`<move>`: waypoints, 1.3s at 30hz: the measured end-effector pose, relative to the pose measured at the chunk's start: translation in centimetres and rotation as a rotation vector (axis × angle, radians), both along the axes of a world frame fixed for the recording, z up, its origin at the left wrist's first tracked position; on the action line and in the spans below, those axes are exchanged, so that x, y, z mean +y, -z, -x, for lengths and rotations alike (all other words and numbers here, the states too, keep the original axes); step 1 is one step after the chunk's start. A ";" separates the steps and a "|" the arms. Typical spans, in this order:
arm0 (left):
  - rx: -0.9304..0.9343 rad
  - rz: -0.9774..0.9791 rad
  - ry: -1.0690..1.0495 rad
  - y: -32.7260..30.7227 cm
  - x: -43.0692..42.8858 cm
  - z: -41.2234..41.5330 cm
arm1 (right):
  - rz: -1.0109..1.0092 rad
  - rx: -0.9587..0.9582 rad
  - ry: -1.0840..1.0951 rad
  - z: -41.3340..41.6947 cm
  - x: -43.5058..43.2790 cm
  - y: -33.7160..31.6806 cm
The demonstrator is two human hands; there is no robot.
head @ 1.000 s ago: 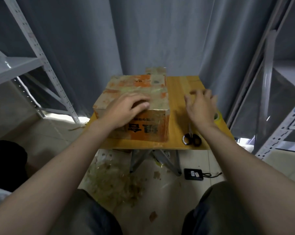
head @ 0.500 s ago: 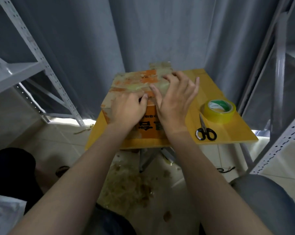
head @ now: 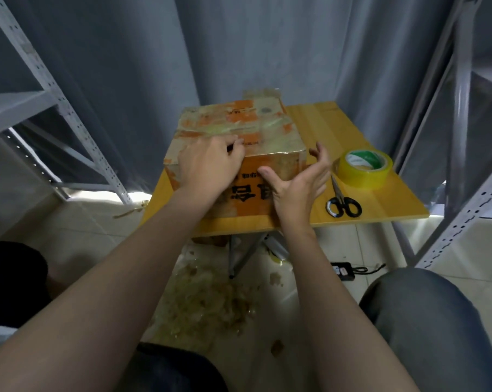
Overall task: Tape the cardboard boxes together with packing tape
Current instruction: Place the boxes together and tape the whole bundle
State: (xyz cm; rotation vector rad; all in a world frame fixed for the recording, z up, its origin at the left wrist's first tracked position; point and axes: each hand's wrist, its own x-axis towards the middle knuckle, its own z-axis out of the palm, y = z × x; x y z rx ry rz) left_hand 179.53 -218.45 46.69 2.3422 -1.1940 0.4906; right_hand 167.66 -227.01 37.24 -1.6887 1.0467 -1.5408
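Both hands on the tape-covered orange cardboard box (head: 270,137) on our yellow wooden tabletop (head: 352,128). Left hand (head: 210,164) fingers curled over its top front edge. Right hand (head: 299,183) fingers spread round the right corner, thumb pressing the front. Yellow packing tape roll (head: 364,168) sits just right of the box.

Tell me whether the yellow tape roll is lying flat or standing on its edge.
Lying flat. The yellow tape roll rests on the wooden table with its core hole facing up, just beyond the scissors.
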 end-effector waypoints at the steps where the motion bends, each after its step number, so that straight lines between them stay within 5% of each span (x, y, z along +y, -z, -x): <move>1: -0.001 -0.005 -0.003 0.0 0.0 0.0 | -0.028 0.061 -0.027 0.4 0.0 0.3; 10: -0.018 0.006 0.014 -0.2 0.3 -0.1 | -0.161 0.800 -0.179 3.7 -1.9 0.7; 15: -0.020 -0.001 0.029 -0.4 0.7 0.0 | -0.295 0.850 -0.272 3.9 -2.3 -0.7; 18: 0.020 -0.007 0.057 -0.7 1.2 0.0 | -0.325 0.704 -0.404 5.0 -1.5 -2.1; 24: 0.071 0.001 0.125 -0.8 2.9 -0.4 | 0.032 0.327 -0.366 4.9 -0.7 -10.4; 29: 0.155 0.019 0.135 -0.9 4.0 -0.8 | 0.283 0.786 -0.469 -1.0 0.7 -15.8; 32: 0.193 0.080 0.032 -1.2 3.3 -1.2 | 0.256 1.102 -0.499 -3.5 1.7 -13.9; 39: -0.052 -0.075 -0.184 -3.5 -0.9 -1.7 | 0.005 1.169 -0.431 -4.7 0.2 -12.6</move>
